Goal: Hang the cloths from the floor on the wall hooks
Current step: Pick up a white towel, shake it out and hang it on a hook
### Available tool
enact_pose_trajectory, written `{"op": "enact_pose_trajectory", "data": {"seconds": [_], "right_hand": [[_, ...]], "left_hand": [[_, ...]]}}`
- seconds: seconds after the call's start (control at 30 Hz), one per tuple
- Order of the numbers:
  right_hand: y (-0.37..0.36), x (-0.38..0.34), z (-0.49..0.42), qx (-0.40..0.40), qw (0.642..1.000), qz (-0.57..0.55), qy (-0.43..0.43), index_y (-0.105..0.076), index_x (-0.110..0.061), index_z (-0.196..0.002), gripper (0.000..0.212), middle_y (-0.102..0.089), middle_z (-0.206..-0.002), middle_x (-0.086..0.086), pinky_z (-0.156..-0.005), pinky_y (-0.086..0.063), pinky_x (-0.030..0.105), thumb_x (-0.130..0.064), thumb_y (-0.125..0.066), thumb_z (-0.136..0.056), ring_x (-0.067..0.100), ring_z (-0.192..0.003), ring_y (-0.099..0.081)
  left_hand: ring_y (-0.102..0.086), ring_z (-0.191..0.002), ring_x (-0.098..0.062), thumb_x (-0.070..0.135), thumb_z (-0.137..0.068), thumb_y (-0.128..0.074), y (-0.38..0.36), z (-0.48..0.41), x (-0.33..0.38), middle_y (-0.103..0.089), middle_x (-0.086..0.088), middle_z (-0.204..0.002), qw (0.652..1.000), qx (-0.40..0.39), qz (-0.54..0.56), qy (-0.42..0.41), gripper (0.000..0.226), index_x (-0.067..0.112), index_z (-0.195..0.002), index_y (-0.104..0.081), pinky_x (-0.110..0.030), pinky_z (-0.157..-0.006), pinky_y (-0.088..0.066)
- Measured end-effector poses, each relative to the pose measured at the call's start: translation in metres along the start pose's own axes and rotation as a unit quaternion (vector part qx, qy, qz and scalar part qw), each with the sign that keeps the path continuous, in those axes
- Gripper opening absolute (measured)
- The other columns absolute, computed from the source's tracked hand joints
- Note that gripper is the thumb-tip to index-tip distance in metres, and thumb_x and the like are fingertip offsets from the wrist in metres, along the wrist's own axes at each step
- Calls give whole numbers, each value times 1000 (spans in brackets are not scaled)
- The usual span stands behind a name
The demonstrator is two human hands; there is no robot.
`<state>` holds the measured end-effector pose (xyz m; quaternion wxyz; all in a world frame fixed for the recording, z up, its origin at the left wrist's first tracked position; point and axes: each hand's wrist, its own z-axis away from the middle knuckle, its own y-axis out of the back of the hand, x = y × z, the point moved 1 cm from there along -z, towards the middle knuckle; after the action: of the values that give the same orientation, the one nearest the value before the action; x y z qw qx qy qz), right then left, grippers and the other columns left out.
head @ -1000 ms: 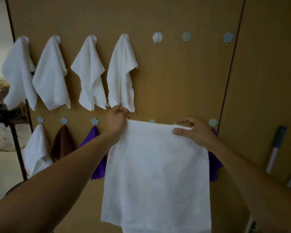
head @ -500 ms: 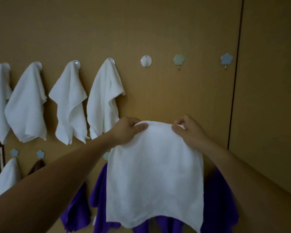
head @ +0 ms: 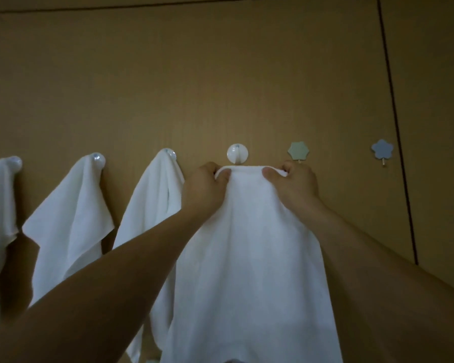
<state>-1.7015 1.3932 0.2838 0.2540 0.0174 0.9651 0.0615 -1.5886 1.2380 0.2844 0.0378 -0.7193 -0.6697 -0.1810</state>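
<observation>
Head view, one frame, light dim.

**Hands:** the left hand (head: pixel 205 187) and right hand (head: pixel 296 184) are both raised to the wall (head: pixel 220 74). Each pinches the top edge of one white cloth (head: pixel 247 258), thumb on the near face and fingers curled behind. Neither holds anything else. The edge is drawn fairly taut between them. The rest of the cloth hangs straight down and runs out of the bottom of the view.

**Key relation:** the top edge runs level, left to right, just below the white hook (head: pixel 237 156). That hook is bare. It sits above the span between the two grips, a little nearer the left hand than the right. I cannot tell whether the edge already touches the prong, because the fold hides its tip.

**Neighbours:** three hung cloths occupy the hooks to the left. The nearest hung cloth (head: pixel 152 218) is just beside the left hand. The green hook (head: pixel 298 151) is bare, right above the right hand's knuckles. The blue hook (head: pixel 382 150) is also bare, well apart to the right.

**Judgement:** I read the coming move as a short lift up and in toward the wall. The hands would then lower so the middle of the edge drops over the prong. A slight shift left would centre the drape. The right hand could catch the green hook.
</observation>
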Motion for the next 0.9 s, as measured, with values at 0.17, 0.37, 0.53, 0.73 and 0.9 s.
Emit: {"op": "enact_pose_trajectory", "data": {"seconds": [0.17,0.37,0.53,0.73,0.9], "right_hand": [[-28,-20,-49,55,997,46,27,-66,-22,-88,21,-68,-89,-2,-74,-49,33,-42,-59,-89,20,-84,-63],[-47,-32,-95,86,990,100,53,-68,-24,-95,21,-68,-95,-2,-71,-43,29,-42,-59,-88,23,-90,-63],[-56,-16,-103,71,988,136,28,-63,-27,-87,18,-64,-85,-6,-63,-40,27,-44,-63,-82,20,-81,-62],[-46,-11,-95,-26,994,79,-70,-64,-16,-69,15,-68,-78,0,-72,-54,33,-29,-71,-74,21,-76,-65],[-43,-13,-78,-89,979,170,-74,-66,-15,-76,15,-67,-79,1,-65,-46,28,-29,-60,-75,23,-76,-64]], "left_hand": [[-45,-67,-10,35,-95,-50,-8,-61,-12,-50,10,-69,999,49,1,3,21,19,-84,-58,-25,-65,-31],[-47,-75,-16,38,-93,-53,-17,-109,-27,-54,4,-79,998,59,-8,5,23,16,-89,-63,-28,-68,-32],[-49,-70,-15,41,-86,-61,-22,-111,-42,-50,11,-67,998,55,-21,23,22,20,-81,-58,-27,-60,-33],[-60,-61,-15,43,-75,-71,-22,-90,-31,-64,2,-66,961,-160,55,219,31,12,-75,-67,-23,-47,-38],[-56,-60,-19,48,-78,-65,-16,-83,-15,-61,-2,-68,950,-232,-33,205,33,16,-71,-59,-27,-49,-36]]}}
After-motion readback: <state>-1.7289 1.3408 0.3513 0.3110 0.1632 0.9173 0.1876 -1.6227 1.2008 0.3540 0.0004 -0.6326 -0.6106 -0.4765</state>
